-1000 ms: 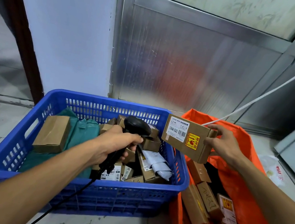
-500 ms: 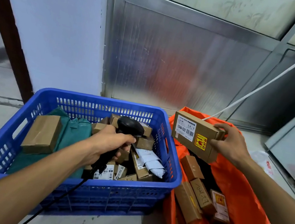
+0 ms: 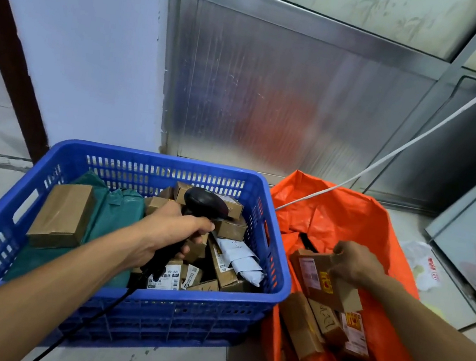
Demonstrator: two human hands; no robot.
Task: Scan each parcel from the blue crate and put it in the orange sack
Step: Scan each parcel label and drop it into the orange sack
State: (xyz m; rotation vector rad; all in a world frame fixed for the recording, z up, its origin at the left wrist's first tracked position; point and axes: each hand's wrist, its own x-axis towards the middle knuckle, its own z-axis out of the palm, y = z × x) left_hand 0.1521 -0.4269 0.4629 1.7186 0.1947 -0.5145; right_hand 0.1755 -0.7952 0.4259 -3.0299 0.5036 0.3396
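Your right hand (image 3: 355, 262) pinches the labelled parcel (image 3: 327, 281) low inside the orange sack (image 3: 348, 214), so letting go askew could tip it against the boxes beneath, while your left hand (image 3: 173, 229), gripping the scanner (image 3: 203, 203) over the blue crate (image 3: 134, 297), risks snagging its cable.

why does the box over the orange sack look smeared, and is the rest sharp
Head view: motion blur smears the cardboard box and the right hand over the orange sack; the left hand gripping the scanner is sharper; wide-angle distortion bends the metal panel, which reflects orange.
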